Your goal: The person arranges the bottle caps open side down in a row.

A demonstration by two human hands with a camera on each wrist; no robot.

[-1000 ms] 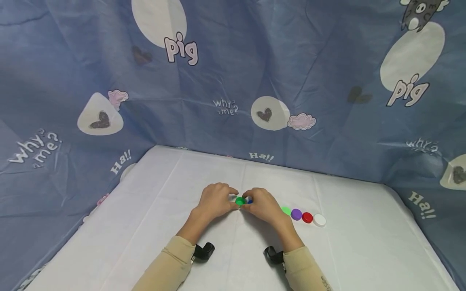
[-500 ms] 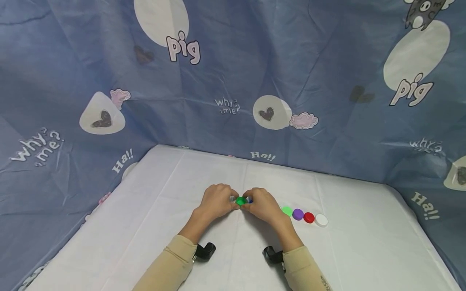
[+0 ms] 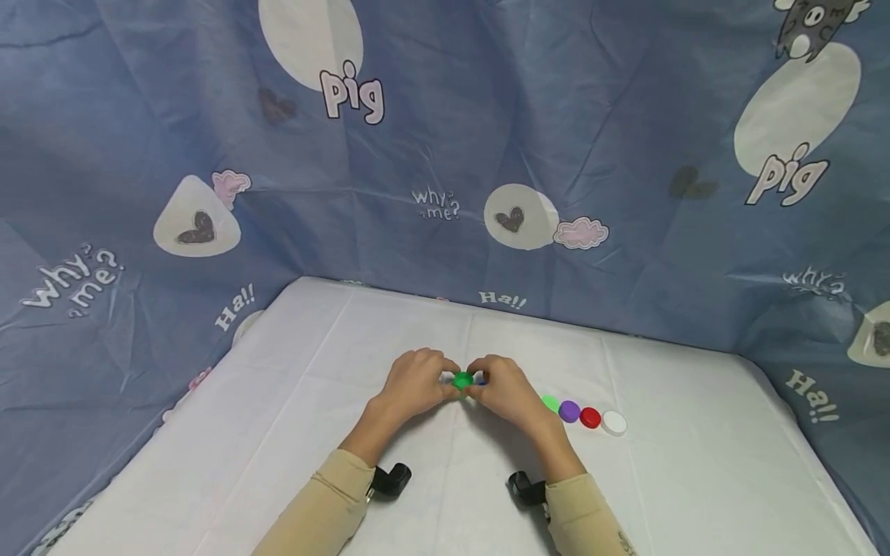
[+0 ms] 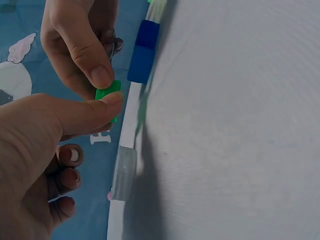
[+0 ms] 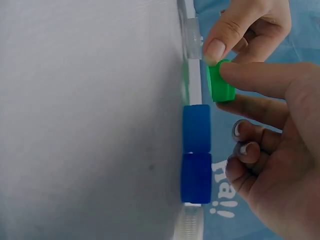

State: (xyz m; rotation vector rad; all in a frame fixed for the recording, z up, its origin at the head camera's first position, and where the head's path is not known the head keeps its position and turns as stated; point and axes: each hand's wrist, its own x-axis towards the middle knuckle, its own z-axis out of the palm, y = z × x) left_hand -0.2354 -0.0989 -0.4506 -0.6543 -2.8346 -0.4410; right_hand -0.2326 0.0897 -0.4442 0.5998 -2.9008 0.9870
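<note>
A small green bottle cap (image 3: 463,380) is held a little above the white table, between both hands. My left hand (image 3: 416,382) pinches one side of it with thumb and forefinger. My right hand (image 3: 506,388) pinches the opposite side the same way. In the right wrist view the green cap (image 5: 220,85) is tilted, with its remaining fingers curled below. Two blue caps, one lighter (image 5: 196,129) and one darker (image 5: 196,177), stand side by side on the table beneath my right hand. Beneath my left hand sits a clear ridged cap (image 4: 125,172).
To the right, a row on the white table (image 3: 334,463) holds a light green cap (image 3: 551,404), a purple cap (image 3: 569,411), a red cap (image 3: 590,418) and a white cap (image 3: 614,422). A printed blue cloth (image 3: 389,154) hangs behind the table.
Both hands have risen slightly with the green cap, which is now a little higher and farther right in the head view. The row of caps on the right keeps its arrangement.
</note>
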